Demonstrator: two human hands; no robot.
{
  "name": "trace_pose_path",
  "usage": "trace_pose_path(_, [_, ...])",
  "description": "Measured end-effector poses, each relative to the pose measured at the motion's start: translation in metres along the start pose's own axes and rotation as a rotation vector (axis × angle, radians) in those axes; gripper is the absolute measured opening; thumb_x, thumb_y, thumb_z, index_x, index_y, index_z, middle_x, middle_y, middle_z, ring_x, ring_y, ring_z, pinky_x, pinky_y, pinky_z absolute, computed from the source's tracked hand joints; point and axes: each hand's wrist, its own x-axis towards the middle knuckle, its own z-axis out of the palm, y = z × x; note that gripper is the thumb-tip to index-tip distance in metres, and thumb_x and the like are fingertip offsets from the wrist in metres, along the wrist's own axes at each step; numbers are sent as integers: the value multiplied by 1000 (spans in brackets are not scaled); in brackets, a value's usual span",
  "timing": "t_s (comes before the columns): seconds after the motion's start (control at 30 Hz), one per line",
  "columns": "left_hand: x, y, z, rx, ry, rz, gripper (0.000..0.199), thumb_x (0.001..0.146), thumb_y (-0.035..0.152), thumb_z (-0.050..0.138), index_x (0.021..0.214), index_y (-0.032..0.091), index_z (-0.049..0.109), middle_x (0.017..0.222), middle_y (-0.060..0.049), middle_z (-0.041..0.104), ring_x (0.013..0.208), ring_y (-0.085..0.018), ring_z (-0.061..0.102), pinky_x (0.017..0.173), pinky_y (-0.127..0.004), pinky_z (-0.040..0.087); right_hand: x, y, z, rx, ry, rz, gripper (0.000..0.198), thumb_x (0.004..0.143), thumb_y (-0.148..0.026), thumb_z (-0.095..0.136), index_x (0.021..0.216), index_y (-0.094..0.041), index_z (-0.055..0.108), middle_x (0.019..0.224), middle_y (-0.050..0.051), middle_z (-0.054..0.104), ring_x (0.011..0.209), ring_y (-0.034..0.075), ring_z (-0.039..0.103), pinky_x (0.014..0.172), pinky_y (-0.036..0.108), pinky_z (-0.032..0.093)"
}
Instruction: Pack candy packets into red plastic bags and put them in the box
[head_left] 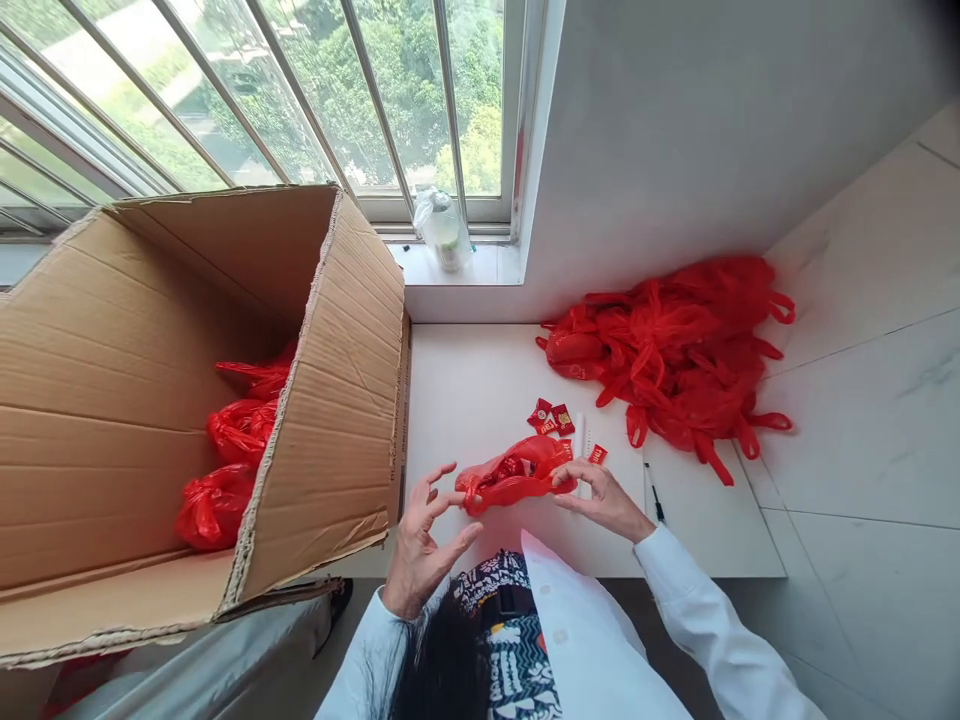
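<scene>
Red plastic bag (517, 478) on the white table (472, 385), between spread left fingers (439, 505) and right fingers (583, 469) pinching its edge; just beyond the fingers, small red packets (563, 419) bear pale lettering too small to read.

Box (345, 400) at far L, w/ bags (217, 505) inside (nr its R wall). Table (465, 370) runs R of box. On it, nr the front edge, one bag (491, 482) lies btwn left hand (420, 550) & right hand (600, 497). Packets (564, 419) sit just behind that bag, w/ one more packet (598, 455) to its R. Pen (655, 500) is farther R, past right hand. Pile of bags (667, 350) lies at back R of table, by the wall (712, 120). Window (472, 100) is at the back; jar (448, 250) stands on the sill (499, 265), behind table.
</scene>
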Motion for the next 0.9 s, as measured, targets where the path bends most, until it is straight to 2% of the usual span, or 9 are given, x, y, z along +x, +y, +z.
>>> trace_pose_path(0.1, [4,-5,12,-135,-143,95,25,77,28,65,101,22,60,137,-10,43,132,-27,30,108,-47,26,-2,-1,23,175,198,73,17,78,-36,60,79,-19,63,87,4,65,87,18,57,84,32,42])
trace_pose_path(0.23, [10,-14,26,-410,-185,91,29,82,26,60,110,21,54,121,-11,56,121,-24,45,104,-44,33,2,-7,43,210,379,139,19,84,-36,53,84,-18,60,81,5,63,76,17,57,74,32,46])
trace_pose_path(0.33, [13,-19,32,-528,-130,47,28,83,28,59,109,19,52,108,-10,61,107,-22,55,97,-41,40,7,-5,44,-217,289,72,17,83,-22,54,97,-21,63,85,6,63,87,22,54,82,39,43])
trace_pose_path(0.43, [13,-22,34,-529,-121,15,30,81,31,60,107,18,52,102,-9,61,100,-21,57,93,-37,43,12,6,48,-687,104,61,18,76,-6,56,82,-18,68,90,12,61,102,29,48,94,51,33])
trace_pose_path(0.5, [12,-24,35,-508,-118,10,30,82,32,60,106,18,51,101,-8,61,96,-20,58,89,-36,44,15,15,52,-792,85,109,18,73,-2,56,71,-16,67,91,15,60,105,30,46,97,54,27])
trace_pose_path(0.6, [12,-22,38,-478,-117,22,34,83,32,57,113,20,45,93,-5,62,86,-17,59,84,-34,45,19,21,50,-745,98,106,20,76,-5,54,66,-19,64,81,12,60,101,28,48,96,51,28])
trace_pose_path(0.7, [14,-18,41,-391,-117,52,44,83,32,57,121,21,39,84,-2,62,79,-15,59,81,-32,45,20,12,31,-680,91,42,23,82,-7,45,69,-19,61,76,9,59,91,23,51,89,45,34])
trace_pose_path(0.8, [16,-15,46,-237,-129,63,54,80,36,60,125,21,35,82,-1,62,74,-15,58,75,-30,46,19,-8,6,-349,103,-20,19,87,-16,39,79,-19,56,76,3,59,75,16,52,74,32,40])
trace_pose_path(0.9, [21,-13,55,-53,-184,85,72,73,45,65,130,20,29,93,-4,62,75,-17,59,73,-32,47,15,-34,-5,-43,183,-3,16,87,-19,36,83,-20,52,71,-1,56,66,13,51,63,24,39])
